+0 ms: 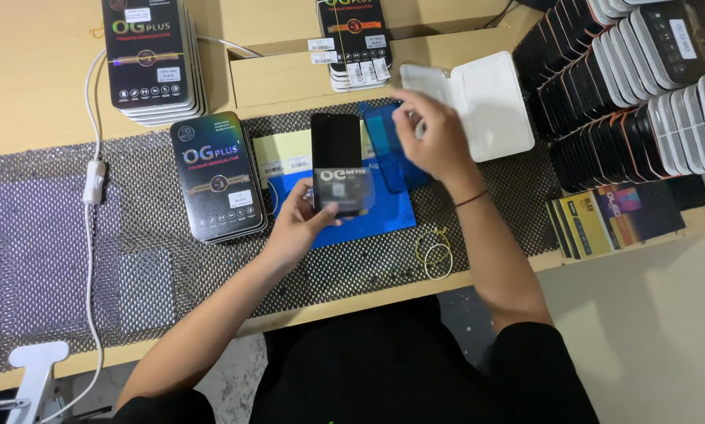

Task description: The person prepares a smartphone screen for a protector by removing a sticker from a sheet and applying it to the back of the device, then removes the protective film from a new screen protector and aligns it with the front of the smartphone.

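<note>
My left hand [296, 224] grips the lower edge of a black phone screen panel [337, 161] that has a clear printed film over its lower half. The panel stands over a blue sheet [384, 216] on the dark mesh mat [132, 228]. My right hand [435, 137] hovers beyond it, fingers pinched on the top of a translucent blue film [385, 149] that lies beside the panel. An open white plastic case [486, 102] lies just behind my right hand.
Stacks of dark flat boxes [215, 177] sit left of the panel and at the back [152, 59]. Rows of phone units [635, 78] fill the right. A white cable [93, 180] runs down the left. Rubber bands [435, 255] lie near the front edge.
</note>
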